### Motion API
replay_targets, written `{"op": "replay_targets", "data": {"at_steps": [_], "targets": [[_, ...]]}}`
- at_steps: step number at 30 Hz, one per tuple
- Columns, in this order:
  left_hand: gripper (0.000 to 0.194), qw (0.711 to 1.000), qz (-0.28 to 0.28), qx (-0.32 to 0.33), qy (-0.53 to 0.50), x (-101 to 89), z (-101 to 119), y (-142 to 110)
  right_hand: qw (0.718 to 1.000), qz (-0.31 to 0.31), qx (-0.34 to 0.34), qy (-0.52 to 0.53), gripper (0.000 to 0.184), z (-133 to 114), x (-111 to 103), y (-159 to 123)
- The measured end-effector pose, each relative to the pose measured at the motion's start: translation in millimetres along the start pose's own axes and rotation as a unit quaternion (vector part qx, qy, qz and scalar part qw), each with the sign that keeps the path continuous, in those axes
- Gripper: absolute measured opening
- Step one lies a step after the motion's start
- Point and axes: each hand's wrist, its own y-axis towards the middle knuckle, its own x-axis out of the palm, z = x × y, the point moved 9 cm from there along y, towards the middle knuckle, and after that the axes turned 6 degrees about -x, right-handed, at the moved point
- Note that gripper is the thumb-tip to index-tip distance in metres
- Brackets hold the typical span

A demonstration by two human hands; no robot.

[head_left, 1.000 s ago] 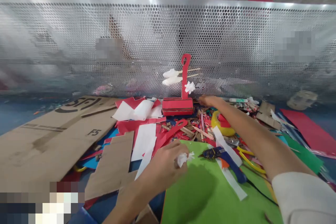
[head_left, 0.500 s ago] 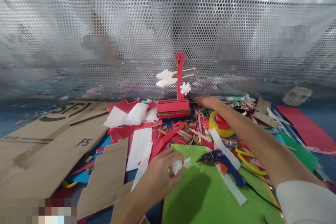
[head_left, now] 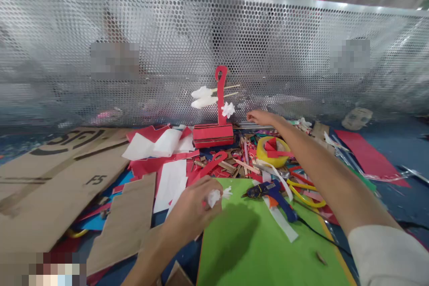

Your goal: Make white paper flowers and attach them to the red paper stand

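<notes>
One green sheet (head_left: 231, 246) lies under and to the right of the left hand (head_left: 198, 200), whose fingers close round one crumpled white paper piece (head_left: 214, 197); its long axis runs roughly sideways, the frilled end pointing right and slightly up. Right of that grip, one blue glue gun (head_left: 276, 195) lies on the sheet, nozzle aimed left toward it. Beyond the glue gun sits one yellow tape roll (head_left: 262, 153). Farther out, ahead of the grip, one red box (head_left: 213, 133) carries one upright, hook-topped red strip (head_left: 220, 94), with two white-ended sticks (head_left: 203, 98) crossing it sideways and one white paper flower (head_left: 228, 110). Right of these, the right hand (head_left: 262, 118) reaches out, fingers bent, near one perforated metal panel (head_left: 275, 58); whether it holds anything, I cannot tell.
</notes>
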Motion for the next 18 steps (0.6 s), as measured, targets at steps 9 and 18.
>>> {"op": "replay_targets", "data": {"at_steps": [9, 18], "targets": [[0.009, 1.0, 0.018, 0.017, 0.005, 1.2, -6.5, 3.3, 0.999, 0.036, -0.009, -0.013, 0.014, -28.1, -1.0, -2.6], [0.007, 0.999, 0.04, -0.001, -0.008, -1.1, -18.0, 8.3, 0.973, 0.198, -0.048, 0.105, 0.018, -57.3, -45.1, -20.4]]}}
